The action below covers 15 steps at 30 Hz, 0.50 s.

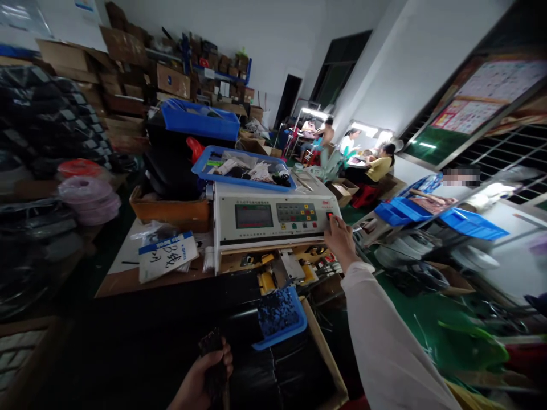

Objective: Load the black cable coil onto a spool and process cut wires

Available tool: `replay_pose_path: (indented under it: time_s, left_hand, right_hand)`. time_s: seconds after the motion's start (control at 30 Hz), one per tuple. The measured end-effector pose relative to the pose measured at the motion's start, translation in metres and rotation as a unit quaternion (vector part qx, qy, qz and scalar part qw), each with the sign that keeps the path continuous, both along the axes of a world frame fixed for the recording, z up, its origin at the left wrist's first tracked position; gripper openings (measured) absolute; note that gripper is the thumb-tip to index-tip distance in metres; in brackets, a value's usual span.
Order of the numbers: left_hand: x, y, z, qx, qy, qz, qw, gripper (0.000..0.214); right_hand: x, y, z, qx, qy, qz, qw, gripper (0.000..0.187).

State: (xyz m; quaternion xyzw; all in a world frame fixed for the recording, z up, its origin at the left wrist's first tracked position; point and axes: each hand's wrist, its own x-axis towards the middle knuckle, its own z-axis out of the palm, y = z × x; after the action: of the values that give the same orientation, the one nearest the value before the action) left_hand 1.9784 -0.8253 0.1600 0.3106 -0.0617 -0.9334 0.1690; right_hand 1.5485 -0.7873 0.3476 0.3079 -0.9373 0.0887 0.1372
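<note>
Left hand [200, 378] clenches dark bundle [216, 361] as right hand [339, 242] meets red button [329, 216]

Cluttered workshop spreads ahead, with cardboard boxes [123, 74] stacked at far left and co-workers [367, 162] seated under bright lamps at far right. A wooden surface [115, 282] carries a benchtop machine [273, 219] with a display and keypad. A blue tray [243, 168] of mixed small items sits behind the machine, and a handwritten card [167, 256] lies to its left. Coils of pink wire [88, 199] rest further left. Nearer, a smaller blue tray [277, 313] of dark pieces sits on black sheeting [128, 341].

The right hand is the nearer to the machine, reaching far across, grasping nothing, its fingertips [332, 222] touching the button at the panel's right end. The left hand sits low and near, closed firmly around the bundle, whose long axis runs upright through the fist, well apart from the machine.
</note>
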Motion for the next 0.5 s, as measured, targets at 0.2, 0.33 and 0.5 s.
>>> replay_pose_path:
  time_s: [0.2,0.33,0.5]
  left_hand:
    - [-0.001,0.001,0.000,-0.006,0.014,0.003,1.000,0.036]
    - [0.000,-0.001,-0.002,-0.008,0.019,0.000,1.000,0.035]
    - [0.002,-0.003,0.000,0.003,0.026,0.003,1.000,0.036]
  right_hand:
    - [0.001,0.001,0.001,-0.007,-0.013,0.001,1.000,0.061]
    - [0.002,0.001,0.002,-0.004,-0.009,0.000,1.000,0.062]
    - [-0.010,0.004,-0.001,0.021,0.001,0.024,0.999,0.061]
